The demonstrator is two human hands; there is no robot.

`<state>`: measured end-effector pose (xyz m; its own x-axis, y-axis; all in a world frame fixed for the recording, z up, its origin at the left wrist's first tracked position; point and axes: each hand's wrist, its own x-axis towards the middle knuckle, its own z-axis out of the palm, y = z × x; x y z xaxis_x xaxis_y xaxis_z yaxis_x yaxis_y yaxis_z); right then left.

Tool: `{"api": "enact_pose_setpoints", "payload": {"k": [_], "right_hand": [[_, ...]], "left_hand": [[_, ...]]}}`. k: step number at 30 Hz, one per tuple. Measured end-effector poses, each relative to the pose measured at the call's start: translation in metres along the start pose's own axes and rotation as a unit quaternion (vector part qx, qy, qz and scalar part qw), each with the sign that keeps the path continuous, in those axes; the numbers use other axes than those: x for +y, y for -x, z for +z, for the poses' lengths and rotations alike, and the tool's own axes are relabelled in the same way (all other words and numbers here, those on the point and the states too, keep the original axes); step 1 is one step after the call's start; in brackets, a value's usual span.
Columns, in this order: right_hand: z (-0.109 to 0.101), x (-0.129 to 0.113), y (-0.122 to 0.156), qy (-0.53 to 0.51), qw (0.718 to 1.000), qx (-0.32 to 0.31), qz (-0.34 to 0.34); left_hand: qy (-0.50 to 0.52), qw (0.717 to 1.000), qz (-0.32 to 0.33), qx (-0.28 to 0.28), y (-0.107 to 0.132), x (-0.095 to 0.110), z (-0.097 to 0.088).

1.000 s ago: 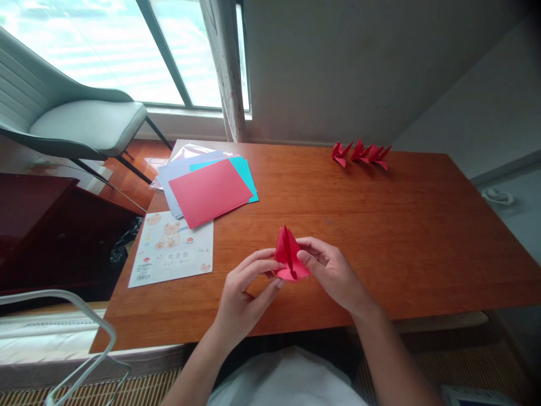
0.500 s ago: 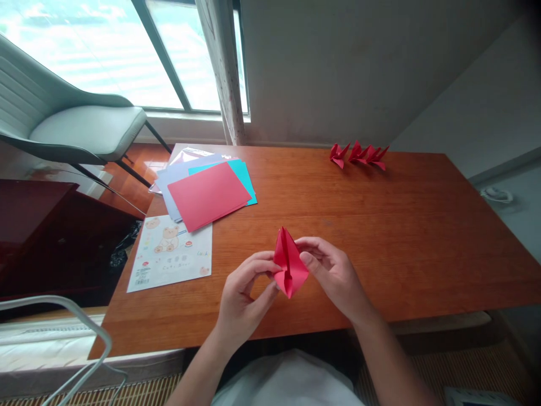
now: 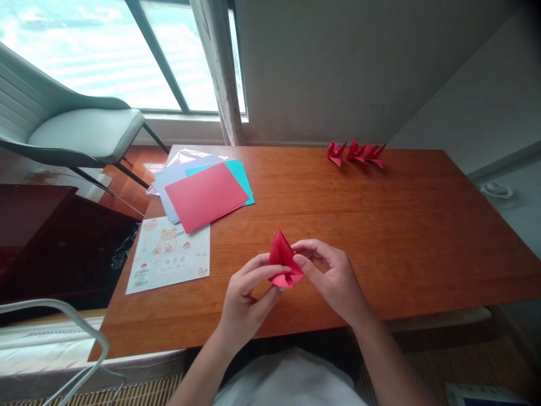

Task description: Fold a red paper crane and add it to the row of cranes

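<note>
Sitting between left hand (image 3: pixel 244 294) and right hand (image 3: pixel 332 276): folded red paper (image 3: pixel 279 252).

A: Camera setup?
B: Single view, head-worn, facing forward and down across the table (image 3: pixel 401 237).
A: How near?
B: Fairly near, looking over the left hand (image 3: pixel 243 296) and right hand (image 3: pixel 333 276); wide enough for nearly the whole table.
A: Limits?
B: Wearer's shirt (image 3: pixel 291 378) nearest, wall (image 3: pixel 338 67) far, window (image 3: pixel 84 56) far left.
</note>
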<state>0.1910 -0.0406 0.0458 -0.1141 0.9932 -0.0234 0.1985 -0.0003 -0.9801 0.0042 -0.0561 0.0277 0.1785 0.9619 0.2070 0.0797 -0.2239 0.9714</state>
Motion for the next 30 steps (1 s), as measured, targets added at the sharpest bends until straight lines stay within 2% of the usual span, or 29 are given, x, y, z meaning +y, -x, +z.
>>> {"api": "enact_pose_setpoints", "payload": {"k": [7, 11, 14, 16, 19, 25, 28, 30], "right_hand": [[0.003, 0.007, 0.001, -0.023, 0.999, 0.028, -0.002], [0.003, 0.004, 0.004, -0.047, 0.998, -0.006, -0.029], [0.003, 0.002, 0.004, -0.004, 0.997, -0.03, -0.067], [0.005, 0.004, 0.003, 0.017, 0.997, -0.023, -0.078], [0.008, 0.009, 0.001, 0.012, 0.998, -0.001, -0.067], [0.011, 0.016, 0.002, 0.016, 1.0, -0.001, -0.024], [0.011, 0.018, 0.002, 0.015, 1.0, -0.001, -0.021], [0.011, 0.02, 0.002, 0.01, 1.0, 0.001, -0.025]], "left_hand": [[0.001, 0.999, -0.033, 0.025, -0.001, -0.002, 0.001], [0.038, 0.997, -0.053, 0.047, 0.002, -0.009, 0.003], [0.072, 0.993, -0.066, 0.073, 0.005, -0.011, 0.007], [0.086, 0.99, -0.066, 0.088, 0.006, -0.011, 0.009], [0.109, 0.985, -0.085, 0.102, 0.006, -0.01, 0.012], [0.212, 0.953, -0.188, 0.106, 0.004, -0.012, 0.017], [0.241, 0.943, -0.198, 0.115, 0.004, -0.016, 0.02], [0.229, 0.949, -0.185, 0.115, 0.004, -0.017, 0.021]]}}
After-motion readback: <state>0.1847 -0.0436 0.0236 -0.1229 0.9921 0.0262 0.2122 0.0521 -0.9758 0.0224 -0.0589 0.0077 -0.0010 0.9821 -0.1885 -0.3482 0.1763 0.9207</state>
